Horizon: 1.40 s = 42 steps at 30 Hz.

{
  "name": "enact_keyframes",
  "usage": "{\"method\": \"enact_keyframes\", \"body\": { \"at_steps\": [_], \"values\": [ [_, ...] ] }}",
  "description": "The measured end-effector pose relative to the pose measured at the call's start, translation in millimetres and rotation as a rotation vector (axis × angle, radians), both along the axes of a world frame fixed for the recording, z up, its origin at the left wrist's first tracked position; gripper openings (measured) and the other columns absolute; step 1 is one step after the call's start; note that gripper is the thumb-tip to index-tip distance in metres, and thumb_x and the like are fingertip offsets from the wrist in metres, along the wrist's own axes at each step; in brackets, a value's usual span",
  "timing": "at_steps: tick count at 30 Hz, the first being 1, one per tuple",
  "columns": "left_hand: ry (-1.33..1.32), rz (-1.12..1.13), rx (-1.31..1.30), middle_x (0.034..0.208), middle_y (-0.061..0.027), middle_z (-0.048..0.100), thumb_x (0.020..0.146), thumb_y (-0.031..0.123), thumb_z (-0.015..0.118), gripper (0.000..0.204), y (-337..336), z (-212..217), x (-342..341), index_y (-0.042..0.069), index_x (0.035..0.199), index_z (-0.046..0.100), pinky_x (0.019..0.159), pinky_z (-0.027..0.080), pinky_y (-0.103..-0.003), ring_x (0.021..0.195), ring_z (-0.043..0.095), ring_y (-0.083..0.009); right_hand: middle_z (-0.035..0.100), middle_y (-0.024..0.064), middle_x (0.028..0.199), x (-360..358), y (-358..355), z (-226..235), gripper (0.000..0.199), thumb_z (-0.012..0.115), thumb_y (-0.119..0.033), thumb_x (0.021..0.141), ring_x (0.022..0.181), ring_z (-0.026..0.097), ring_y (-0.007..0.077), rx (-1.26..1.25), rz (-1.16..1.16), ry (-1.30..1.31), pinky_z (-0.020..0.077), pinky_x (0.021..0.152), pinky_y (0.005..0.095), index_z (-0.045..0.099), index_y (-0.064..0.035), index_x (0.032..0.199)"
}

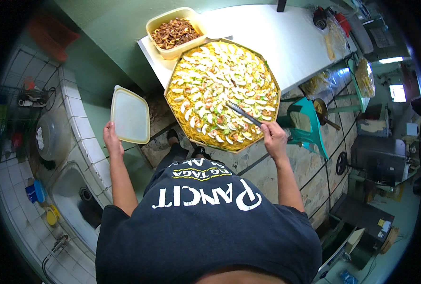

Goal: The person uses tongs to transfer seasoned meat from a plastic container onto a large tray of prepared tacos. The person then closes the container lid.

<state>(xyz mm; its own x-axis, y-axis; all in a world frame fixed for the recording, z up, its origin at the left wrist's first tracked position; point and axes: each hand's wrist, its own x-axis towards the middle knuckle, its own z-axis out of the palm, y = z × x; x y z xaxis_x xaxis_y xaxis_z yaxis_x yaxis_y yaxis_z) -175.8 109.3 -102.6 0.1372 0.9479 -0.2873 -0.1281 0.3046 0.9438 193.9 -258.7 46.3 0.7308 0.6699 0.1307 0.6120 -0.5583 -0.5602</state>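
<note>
Left hand gripping a pale translucent lid by its near-left edge, lid out left of the table. Right hand closed round the near end of black tongs, far end over the middle of the food; can't tell if the tips touch it. Octagonal tray sits on the table's near-left part, overhanging the front edge, full of yellow noodles topped with white slices and green bits. Yellowish tub of brown pieces just beyond, left of the tray
</note>
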Motion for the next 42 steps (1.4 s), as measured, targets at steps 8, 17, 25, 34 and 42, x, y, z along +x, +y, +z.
{"method": "enact_keyframes", "body": {
  "at_steps": [8, 17, 25, 34, 42],
  "values": [
    [-0.040, 0.019, -0.008, 0.099, -0.0060, 0.058, 0.095, 0.025, 0.054, 0.024, 9, -6, 6, 0.004, 0.107, 0.052, 0.087, 0.042, -0.028, 0.095, 0.053, -0.0136, 0.065, 0.0156, 0.081, 62, 199, -19, 0.022, 0.055, -0.024, 0.092, 0.069, 0.062, 0.0275, 0.155, 0.069, 0.032, 0.0474, 0.062, 0.0347, 0.069, -0.0079, 0.096],
    [0.017, -0.002, -0.063, 0.102, -0.0047, 0.057, 0.094, 0.024, 0.056, 0.024, 27, -13, 10, 0.003, 0.107, 0.053, 0.088, 0.041, -0.028, 0.096, 0.052, -0.0132, 0.063, 0.0136, 0.095, 70, 437, -64, 0.025, 0.054, -0.030, 0.088, 0.082, 0.065, 0.0352, -0.173, 0.212, -0.328, 0.0513, 0.073, 0.0461, 0.065, -0.0085, 0.091],
    [0.039, 0.031, -0.138, 0.104, -0.0057, 0.057, 0.095, 0.024, 0.054, 0.027, 43, -14, -10, 0.002, 0.111, 0.052, 0.088, 0.040, -0.028, 0.097, 0.052, -0.0130, 0.067, 0.0160, 0.094, 78, 484, -58, 0.028, 0.054, -0.029, 0.089, 0.087, 0.066, 0.0337, -0.261, 0.231, -0.234, 0.0520, 0.076, 0.0448, 0.070, -0.0060, 0.090],
    [0.062, 0.036, -0.080, 0.101, -0.0054, 0.057, 0.095, 0.025, 0.054, 0.026, 54, -6, -3, 0.003, 0.110, 0.052, 0.087, 0.041, -0.028, 0.095, 0.052, -0.0140, 0.067, 0.0162, 0.089, 91, 418, -25, 0.031, 0.048, -0.040, 0.092, 0.087, 0.064, 0.0360, -0.209, 0.089, -0.166, 0.0483, 0.079, 0.0471, 0.066, -0.0149, 0.098],
    [-0.024, 0.103, -0.021, 0.101, -0.0061, 0.058, 0.096, 0.025, 0.053, 0.022, 16, -2, 1, 0.006, 0.107, 0.052, 0.085, 0.044, -0.029, 0.093, 0.055, -0.0147, 0.067, 0.0128, 0.086, 136, 236, 5, 0.025, 0.055, -0.031, 0.089, 0.081, 0.065, 0.0309, 0.249, 0.042, -0.148, 0.0496, 0.073, 0.0385, 0.070, -0.0103, 0.092]
  ]
}}
